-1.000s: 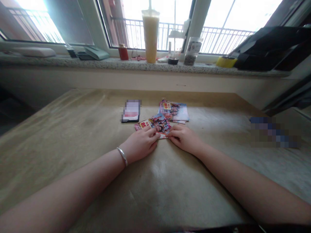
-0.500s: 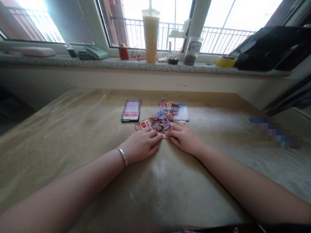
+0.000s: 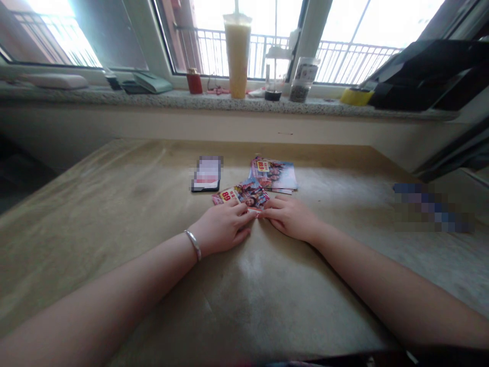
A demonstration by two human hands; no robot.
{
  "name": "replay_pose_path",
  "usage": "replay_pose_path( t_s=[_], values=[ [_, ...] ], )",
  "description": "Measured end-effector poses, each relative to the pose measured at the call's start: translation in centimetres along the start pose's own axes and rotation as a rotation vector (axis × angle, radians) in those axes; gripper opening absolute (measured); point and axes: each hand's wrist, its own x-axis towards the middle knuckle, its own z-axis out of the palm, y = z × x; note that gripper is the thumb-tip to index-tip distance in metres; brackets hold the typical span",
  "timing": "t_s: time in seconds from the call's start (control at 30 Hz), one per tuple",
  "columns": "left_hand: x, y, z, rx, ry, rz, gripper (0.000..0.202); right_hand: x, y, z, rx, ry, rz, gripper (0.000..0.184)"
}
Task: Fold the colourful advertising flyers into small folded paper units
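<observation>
A colourful printed leaflet (image 3: 244,195) lies on the beige table (image 3: 114,204), just in front of my hands. My left hand (image 3: 221,227), with a silver bracelet at the wrist, pinches the leaflet's near edge with curled fingers. My right hand (image 3: 288,216) meets it from the right, fingers also curled onto that same near corner. The fingertips of both hands almost touch. A small stack of similar leaflets (image 3: 275,175) lies just beyond, to the right.
A dark phone (image 3: 206,176) lies left of the leaflets. A blurred object (image 3: 431,209) sits at the table's right. On the stone windowsill (image 3: 153,99) stand a tall yellow drink cup (image 3: 237,53), a red jar, a glass jar and a yellow roll.
Both hands have crept slightly forward and closer together on the leaflet's near edge. The leaflet has shifted a little away from me.
</observation>
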Motion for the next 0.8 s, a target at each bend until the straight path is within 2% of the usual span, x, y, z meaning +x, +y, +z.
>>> replay_pose_path(
  t_s=[0.8],
  values=[
    [0.1,0.1,-0.1,0.006,-0.011,0.012,0.035,-0.9,0.8,-2.2,-0.001,-0.133,0.098,0.026]
  ],
)
